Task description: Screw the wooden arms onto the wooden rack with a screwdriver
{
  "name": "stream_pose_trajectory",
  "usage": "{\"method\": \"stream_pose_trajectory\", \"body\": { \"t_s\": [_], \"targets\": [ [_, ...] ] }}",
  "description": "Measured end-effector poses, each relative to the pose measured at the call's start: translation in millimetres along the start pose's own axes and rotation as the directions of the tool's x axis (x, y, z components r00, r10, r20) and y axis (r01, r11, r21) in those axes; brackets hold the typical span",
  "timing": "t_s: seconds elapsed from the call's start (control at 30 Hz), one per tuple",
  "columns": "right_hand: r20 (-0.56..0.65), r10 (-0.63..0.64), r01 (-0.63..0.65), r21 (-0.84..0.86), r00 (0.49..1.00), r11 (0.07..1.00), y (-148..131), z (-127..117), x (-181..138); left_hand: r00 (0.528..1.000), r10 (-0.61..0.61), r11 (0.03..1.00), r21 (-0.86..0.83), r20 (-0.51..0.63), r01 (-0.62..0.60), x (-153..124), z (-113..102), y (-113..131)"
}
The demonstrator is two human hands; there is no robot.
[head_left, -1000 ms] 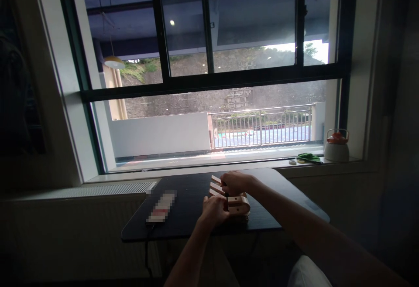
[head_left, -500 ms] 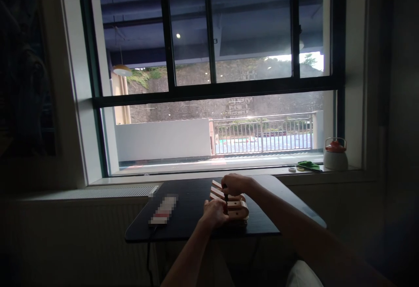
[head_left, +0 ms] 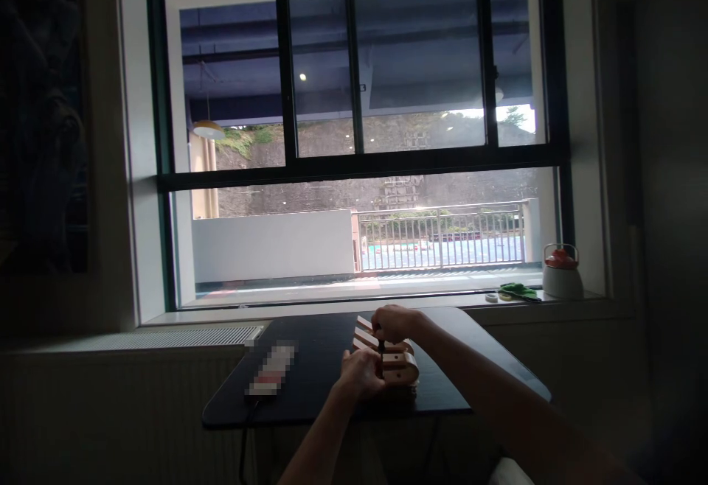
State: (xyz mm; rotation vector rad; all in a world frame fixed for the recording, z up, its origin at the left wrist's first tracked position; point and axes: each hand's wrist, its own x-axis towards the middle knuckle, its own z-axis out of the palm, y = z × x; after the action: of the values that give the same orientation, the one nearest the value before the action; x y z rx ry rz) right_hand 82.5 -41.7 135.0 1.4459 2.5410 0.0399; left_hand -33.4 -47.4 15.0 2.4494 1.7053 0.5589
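Observation:
A pale wooden piece (head_left: 399, 368) with rounded ends and several slanted slats lies on a small black table (head_left: 321, 396). My left hand (head_left: 361, 372) is closed against its near left side. My right hand (head_left: 394, 322) is curled over the top of it, gripping a thin dark upright tool (head_left: 381, 350) that stands between my two hands. The tool's lower end is hidden by my left hand.
A flat blurred rectangular item (head_left: 271, 370) lies on the table's left part. On the windowsill stand a white jug with a red lid (head_left: 561, 281) and some green stuff (head_left: 518, 291). A radiator grille (head_left: 188, 337) runs along the left under the big window.
Both hands keep their grip on the wooden piece and the tool. The view has tilted up a little, so the table and hands sit lower in the picture.

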Motion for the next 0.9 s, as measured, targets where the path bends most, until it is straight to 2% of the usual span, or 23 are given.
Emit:
{"method": "stream_pose_trajectory", "body": {
  "t_s": [0.07,0.23,0.53,0.73,0.9],
  "targets": [
    [-0.019,0.018,-0.018,0.003,1.000,1.000,0,3,0,0.999,0.033,0.999,0.003,-0.020,-0.033,2,3,-3],
    [-0.055,0.026,-0.026,0.006,0.998,1.000,-1,5,3,0.999,0.003,0.999,0.036,-0.037,-0.002,6,6,-7],
    [-0.047,-0.074,0.074,-0.010,0.996,0.997,1,-2,7,0.999,0.007,0.999,0.031,-0.034,-0.006,9,9,-9],
    [-0.137,-0.008,0.003,-0.043,0.991,0.999,2,13,7,1.000,0.001,0.997,0.075,-0.031,0.001,10,11,-11],
    [-0.132,-0.006,0.000,-0.049,0.991,0.999,-2,8,6,1.000,-0.004,0.999,0.044,-0.026,0.005,6,5,-6]
  ]
}}
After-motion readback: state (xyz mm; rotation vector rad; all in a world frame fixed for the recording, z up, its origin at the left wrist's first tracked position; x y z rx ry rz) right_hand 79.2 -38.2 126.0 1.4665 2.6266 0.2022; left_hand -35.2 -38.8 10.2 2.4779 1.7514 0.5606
